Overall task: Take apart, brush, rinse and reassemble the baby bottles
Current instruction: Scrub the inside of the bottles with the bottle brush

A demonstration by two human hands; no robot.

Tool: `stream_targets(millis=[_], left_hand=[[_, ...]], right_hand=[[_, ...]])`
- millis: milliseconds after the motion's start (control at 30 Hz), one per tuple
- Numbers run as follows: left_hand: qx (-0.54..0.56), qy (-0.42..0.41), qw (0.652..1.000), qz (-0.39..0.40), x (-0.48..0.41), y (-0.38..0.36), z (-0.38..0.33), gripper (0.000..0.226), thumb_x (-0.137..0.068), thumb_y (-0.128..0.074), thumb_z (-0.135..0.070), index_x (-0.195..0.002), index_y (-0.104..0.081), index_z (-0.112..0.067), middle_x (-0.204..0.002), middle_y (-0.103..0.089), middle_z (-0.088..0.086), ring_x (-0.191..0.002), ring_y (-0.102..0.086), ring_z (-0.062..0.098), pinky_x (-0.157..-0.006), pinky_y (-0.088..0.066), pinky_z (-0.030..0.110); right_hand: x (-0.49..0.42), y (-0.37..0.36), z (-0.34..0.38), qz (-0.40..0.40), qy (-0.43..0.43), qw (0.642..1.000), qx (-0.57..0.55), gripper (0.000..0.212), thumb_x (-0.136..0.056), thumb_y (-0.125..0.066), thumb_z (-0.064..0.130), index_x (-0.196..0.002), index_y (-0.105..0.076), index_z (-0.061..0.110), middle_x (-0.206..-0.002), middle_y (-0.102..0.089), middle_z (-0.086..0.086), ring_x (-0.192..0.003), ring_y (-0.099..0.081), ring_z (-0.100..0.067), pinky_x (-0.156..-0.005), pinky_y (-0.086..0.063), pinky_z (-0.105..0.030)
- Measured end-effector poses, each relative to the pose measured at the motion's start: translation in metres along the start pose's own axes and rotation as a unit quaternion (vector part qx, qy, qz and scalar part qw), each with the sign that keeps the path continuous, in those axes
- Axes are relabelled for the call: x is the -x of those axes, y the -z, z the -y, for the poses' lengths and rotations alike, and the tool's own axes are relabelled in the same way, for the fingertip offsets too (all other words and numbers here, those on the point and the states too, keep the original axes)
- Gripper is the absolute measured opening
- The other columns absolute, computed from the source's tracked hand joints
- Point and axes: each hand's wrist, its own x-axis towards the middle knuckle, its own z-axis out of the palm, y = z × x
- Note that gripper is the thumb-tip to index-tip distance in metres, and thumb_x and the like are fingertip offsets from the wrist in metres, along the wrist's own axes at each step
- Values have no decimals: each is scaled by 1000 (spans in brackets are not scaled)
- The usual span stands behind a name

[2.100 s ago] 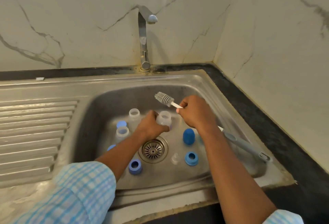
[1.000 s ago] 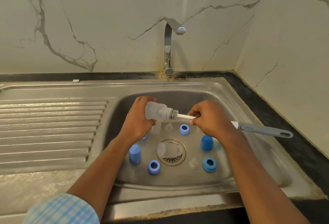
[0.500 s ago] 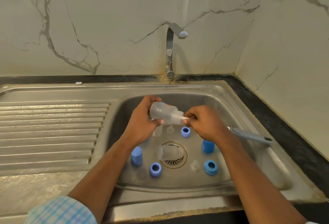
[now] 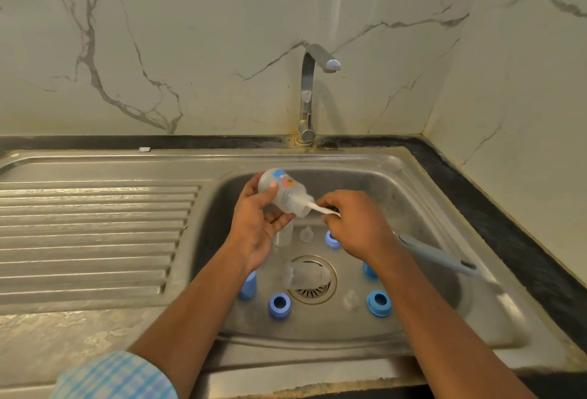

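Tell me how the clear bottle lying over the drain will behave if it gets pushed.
The bottle lies on its side and looks round, so it would probably roll across the sink floor. It looks like empty clear plastic, so it is likely light and not brittle. The drain rim under it may check it slightly.

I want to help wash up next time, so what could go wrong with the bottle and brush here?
The bottle, tilted in the left hand, might slip and hit the teat below. The brush handle sticks out far behind the right hand and could bump the sink wall. Another bottle lies over the drain and may block water.
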Motion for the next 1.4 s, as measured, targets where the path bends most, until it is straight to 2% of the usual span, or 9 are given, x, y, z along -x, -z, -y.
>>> stream_targets(millis=[67, 200, 433, 567, 700, 933, 1100, 1267, 1400], left_hand=[[5, -5, 1000, -3, 2, -3, 2, 55, -83, -70, -28, -133, -49, -20, -126, -62, 12, -107, -70, 32, -79, -61, 42], [3, -30, 999, -15, 1, -3, -1, 72, -69, -78, -22, -134, -48, -19, -124, -63, 10, -105, -71, 31, -80, -62, 42], [71, -63, 995, -22, -10, 7, -19, 63, -79, -68, 5, -131, -39, -15, -116, -65, 15, -98, -71, 29, -81, -61, 42], [73, -88, 993, 32, -11, 13, -31, 54, -69, -67, 1, -115, -46, -19, -105, -67, 12, -93, -71, 28, -74, -63, 39], [78, -92, 991, 64, -12, 16, -34, 49, -71, -64, 1, -113, -47, -18, -106, -66, 13, -87, -73, 23, -68, -62, 35], [88, -100, 989, 69, -12, 14, -31, 48, -75, -63, 0, -116, -49, -19, -113, -64, 12, -99, -68, 30, -77, -62, 40], [102, -73, 992, 13, -7, 6, -21, 53, -80, -67, -6, -127, -45, -13, -105, -70, 12, -88, -74, 25, -68, -63, 37], [93, -19, 993, 66, 2, -4, -5, 59, -76, -68, -15, -131, -45, -12, -111, -70, 15, -96, -73, 30, -80, -62, 40], [96, -7, 992, 76, 1, -1, -3, 57, -82, -66, -23, -135, -46, -14, -119, -68, 15, -100, -72, 30, -85, -60, 44]], right_hand=[[0, -3, 5, 7, 8, 999, 38, 19, -91, -60, 16, -103, -73, 25, -89, -70, 2, -81, -63, -20, -73, -52, -38], [1, -4, 9, -36, -10, 997, 67, 16, -97, -57, 30, -102, -70, 23, -86, -69, 0, -78, -62, -21, -71, -51, -36], [5, -4, 19, 10, 20, 998, 54, 26, -99, -51, 32, -80, -63, 18, -70, -60, -3, -66, -56, -25, -61, -45, -40], [4, 2, 15, 70, 7, 997, -44, 42, -99, -52, 25, -58, -50, 19, -55, -54, -3, -53, -43, -18, -56, -40, -36], [6, 8, 13, 113, -32, 982, -144, 31, -100, -54, 21, -70, -63, 26, -42, -50, 12, -43, -40, -5, -57, -37, -27], [9, 18, 10, 147, -71, 967, -196, 27, -102, -51, 24, -94, -73, 11, -50, -48, 3, -42, -33, -9, -41, -30, -20], [9, 10, 7, 61, -32, 993, -91, 47, -96, -58, 25, -50, -52, 25, -44, -40, 8, -46, -33, -11, -54, -34, -33], [7, 5, 18, -33, -16, 998, 53, 18, -95, -58, 36, -86, -68, 23, -68, -59, 3, -67, -57, -21, -61, -42, -33], [8, 0, 25, -77, -19, 991, 104, 17, -96, -56, 38, -93, -64, 23, -80, -64, 2, -74, -59, -21, -62, -43, -33]])
